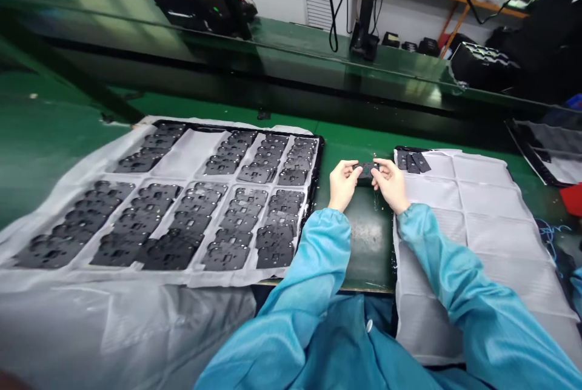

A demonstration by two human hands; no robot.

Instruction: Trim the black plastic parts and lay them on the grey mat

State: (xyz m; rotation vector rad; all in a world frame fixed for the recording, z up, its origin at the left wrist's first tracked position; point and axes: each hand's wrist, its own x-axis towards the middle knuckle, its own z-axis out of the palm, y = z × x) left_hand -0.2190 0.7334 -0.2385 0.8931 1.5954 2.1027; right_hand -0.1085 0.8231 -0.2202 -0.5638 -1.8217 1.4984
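Fingers of the left hand (343, 184) and right hand (390, 184) pinch one small black part (366, 173) between them above the green counter (364, 238), between two trays.

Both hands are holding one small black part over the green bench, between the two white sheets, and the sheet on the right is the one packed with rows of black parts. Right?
Not quite. The head view shows the left hand and right hand holding the small black part over the green bench, but the rows of black parts fill the left sheet. The right sheet carries only a few pieces at its far corner.
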